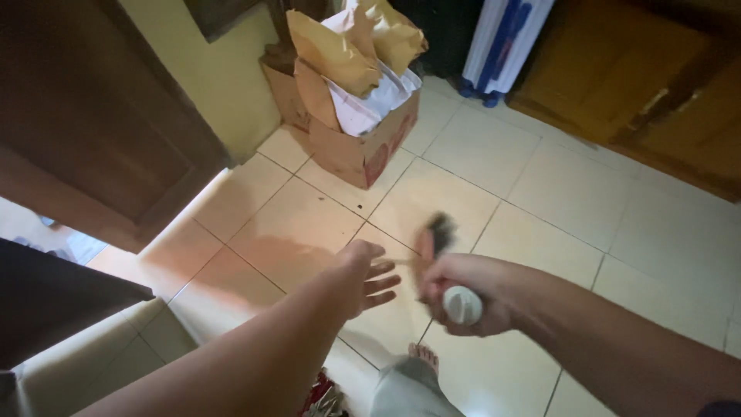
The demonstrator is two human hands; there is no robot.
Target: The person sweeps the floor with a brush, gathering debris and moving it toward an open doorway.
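Observation:
My left hand [363,274] reaches forward over the tiled floor [540,255], palm down and fingers spread, holding nothing. Just to its right, my right hand [455,289] is closed around a handled object [463,306]. The object has a white round end facing me and a dark far end [441,230] that is motion-blurred, so I cannot tell what kind of tool it is. The two hands are close but do not touch. Below them I see my bare foot [423,357] and a grey trouser leg [405,390].
A cardboard box [363,150] stuffed with brown envelopes and white papers stands against the far wall. A dark wooden door [93,116] hangs open at left, wooden cabinets [656,85] line the right, and a white-and-blue item [505,38] leans behind.

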